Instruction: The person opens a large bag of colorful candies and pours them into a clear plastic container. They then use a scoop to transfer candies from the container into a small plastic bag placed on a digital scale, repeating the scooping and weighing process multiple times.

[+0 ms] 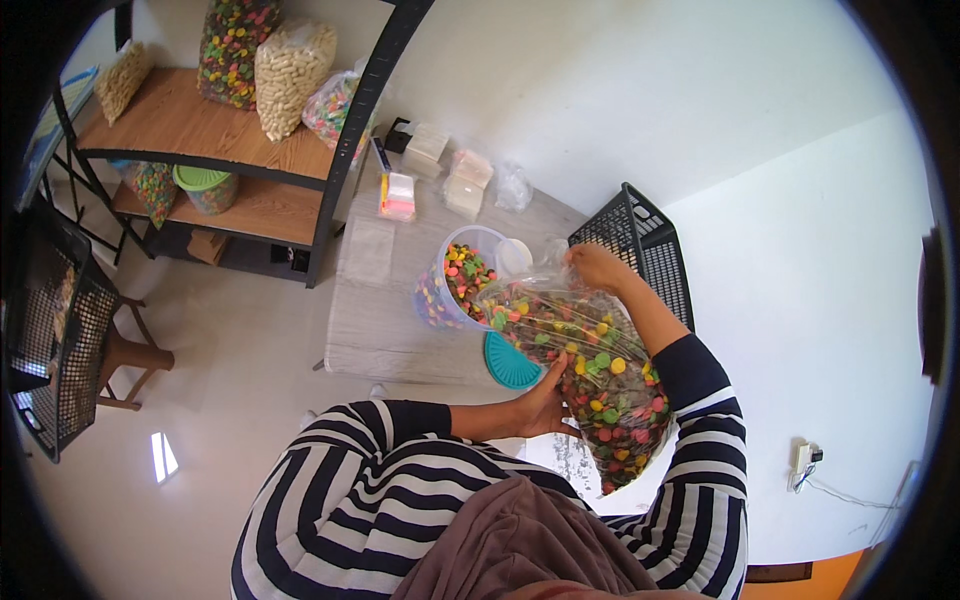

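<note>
A large clear plastic bag (600, 375) full of small multicoloured round pieces, maybe candies or crackers, is tilted toward a clear plastic tub (430, 292). My right hand (598, 268) grips the gathered plastic near the bag's upper end. Against the bag's lower side, my left hand (541, 401) holds it up with fingers spread around it. Similar colourful pieces (466, 274) fill much of the tub, whose rim is beside the bag's end. Below the tub, a teal ribbed lid (511, 361) lies on the grey wooden table (397, 352), partly covered by the bag.
Behind my right hand stands a black plastic crate (652, 225). Stacks of plastic packets (466, 184) and a crumpled clear bag (514, 186) lie along the wall side. A shelf rack (202, 135) with filled bags is at the left, above another crate (60, 330) on a brown stool (139, 360).
</note>
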Motion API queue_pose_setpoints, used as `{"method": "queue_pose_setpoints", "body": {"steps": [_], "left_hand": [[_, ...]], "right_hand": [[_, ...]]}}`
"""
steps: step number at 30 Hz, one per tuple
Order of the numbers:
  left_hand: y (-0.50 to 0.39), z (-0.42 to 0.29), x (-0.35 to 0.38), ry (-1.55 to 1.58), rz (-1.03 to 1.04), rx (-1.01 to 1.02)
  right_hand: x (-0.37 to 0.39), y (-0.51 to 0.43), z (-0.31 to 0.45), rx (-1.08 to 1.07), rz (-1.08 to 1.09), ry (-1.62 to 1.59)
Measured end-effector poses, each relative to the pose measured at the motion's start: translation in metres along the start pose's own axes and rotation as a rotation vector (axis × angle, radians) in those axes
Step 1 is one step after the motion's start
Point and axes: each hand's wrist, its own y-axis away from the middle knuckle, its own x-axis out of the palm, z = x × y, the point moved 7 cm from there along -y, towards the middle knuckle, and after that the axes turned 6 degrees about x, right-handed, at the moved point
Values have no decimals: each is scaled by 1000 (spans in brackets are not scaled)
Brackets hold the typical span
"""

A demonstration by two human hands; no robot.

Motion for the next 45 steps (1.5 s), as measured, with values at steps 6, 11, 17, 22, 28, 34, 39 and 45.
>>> {"method": "queue_pose_setpoints", "body": {"steps": [6, 11, 17, 22, 28, 34, 39, 45], "left_hand": [[-5, 4, -2, -13, 5, -31], [-12, 4, -8, -39, -22, -35], [-11, 3, -1, -74, -27, -51], [-13, 5, -5, -56, -35, -74], [-12, 5, -3, -69, -43, -87], [-12, 4, -2, -115, -35, -65], [-9, 6, -3, -110, -45, -78], [-9, 10, -2, -123, -26, -86]], "right_hand": [[-7, 5, -18, 84, -17, -36], [-21, 16, -13, 246, -24, -173], [-21, 24, -15, 129, -120, -136], [-23, 28, -22, 122, -165, -117], [-24, 31, -21, 136, -149, -102], [-29, 33, -21, 351, -153, -454], [-30, 32, -7, 81, -171, -65], [-27, 44, -8, -43, -235, -119]]}}
